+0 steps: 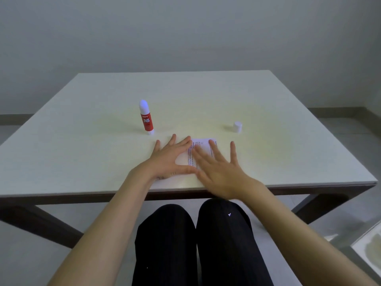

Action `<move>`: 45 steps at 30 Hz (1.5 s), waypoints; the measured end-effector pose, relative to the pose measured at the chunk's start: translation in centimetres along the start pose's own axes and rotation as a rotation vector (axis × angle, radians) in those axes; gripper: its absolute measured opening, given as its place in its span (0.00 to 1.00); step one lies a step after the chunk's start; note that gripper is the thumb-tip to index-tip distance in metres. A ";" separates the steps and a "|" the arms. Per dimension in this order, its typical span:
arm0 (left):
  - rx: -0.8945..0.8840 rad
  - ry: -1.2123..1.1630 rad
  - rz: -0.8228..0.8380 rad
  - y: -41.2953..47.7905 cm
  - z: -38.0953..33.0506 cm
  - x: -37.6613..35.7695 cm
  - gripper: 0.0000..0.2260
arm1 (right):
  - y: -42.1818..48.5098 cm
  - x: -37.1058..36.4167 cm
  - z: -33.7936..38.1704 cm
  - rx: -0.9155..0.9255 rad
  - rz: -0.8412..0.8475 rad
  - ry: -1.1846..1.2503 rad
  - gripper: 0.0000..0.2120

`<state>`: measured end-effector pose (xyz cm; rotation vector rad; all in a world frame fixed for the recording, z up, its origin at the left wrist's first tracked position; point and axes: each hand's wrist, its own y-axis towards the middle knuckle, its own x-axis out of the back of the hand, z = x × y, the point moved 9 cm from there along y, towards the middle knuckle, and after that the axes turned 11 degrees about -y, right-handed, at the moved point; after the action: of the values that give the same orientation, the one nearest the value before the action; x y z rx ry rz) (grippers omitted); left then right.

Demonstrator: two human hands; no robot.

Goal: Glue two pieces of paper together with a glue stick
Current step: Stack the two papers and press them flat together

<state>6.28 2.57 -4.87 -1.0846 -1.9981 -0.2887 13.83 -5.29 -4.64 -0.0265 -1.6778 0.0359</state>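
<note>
— Where is the paper (203,145) now?

— At the table's near edge, at 6 o'clock from its middle. We have both palms laid flat over it, so only a printed strip shows between our hands. Whether that is one sheet or two stacked, we cannot tell.

— And the grip?

— None. Our left hand (168,159) lies spread, fingers wide, pinning the left side; our right hand (218,168) is just as open and blurred, flat across the right side. Neither holds anything. We judge we are pressing the sheets down so the glue takes.

— Why is the glue stick (146,118) standing off at 11 o'clock of the paper?

— Upright and uncapped, it keeps the sticky tip off the table (288,120). Its cap (237,126) sits apart at 1 o'clock, clear of our hands.
</note>
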 end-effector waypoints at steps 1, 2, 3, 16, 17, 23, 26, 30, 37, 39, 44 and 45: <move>-0.001 -0.006 0.000 0.0 0.0 0.0 0.40 | -0.5 -0.1 1.0 0.051 -0.015 0.007 0.29; 0.000 -0.008 0.000 0.0 0.0 -0.1 0.40 | -0.6 -0.2 1.2 0.078 -0.013 0.009 0.30; 0.002 -0.007 0.000 0.1 0.0 -0.1 0.40 | -0.3 -0.2 0.6 0.076 0.002 0.016 0.30; 0.018 -0.036 -0.009 0.0 -0.1 0.1 0.40 | 0.4 -0.2 0.0 0.088 0.041 0.024 0.31; 0.022 -0.036 -0.006 0.0 0.0 0.1 0.40 | 0.7 -0.3 -1.1 0.053 0.078 0.010 0.30; 0.032 -0.032 -0.009 0.0 -0.1 0.2 0.40 | 0.4 -0.1 -3.2 -0.097 0.089 -0.057 0.33; 0.021 -0.038 -0.013 0.0 0.0 0.1 0.40 | -2.4 -0.3 0.9 0.055 -0.021 -0.014 0.40; 0.021 -0.035 -0.011 0.1 0.1 0.1 0.40 | -1.8 -0.7 -2.7 -0.082 0.065 -0.007 0.37; 0.021 -0.034 -0.016 0.0 0.0 0.2 0.39 | -2.7 0.0 0.4 -0.005 -0.041 -0.063 0.44; 0.022 -0.041 -0.014 -0.1 0.0 0.2 0.39 | -3.0 -0.3 0.9 0.024 -0.038 -0.025 0.44; 0.028 -0.024 -0.016 -0.3 -0.2 0.3 0.38 | -1.6 -0.2 -4.0 -0.175 0.045 -0.050 0.36; 0.027 -0.025 -0.019 -0.3 -0.2 0.3 0.38 | -1.6 0.0 -3.8 -0.176 0.032 -0.062 0.36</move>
<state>6.09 2.46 -4.40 -1.0583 -2.0296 -0.2588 17.64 -6.80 -4.13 -0.1870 -1.7380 -0.0876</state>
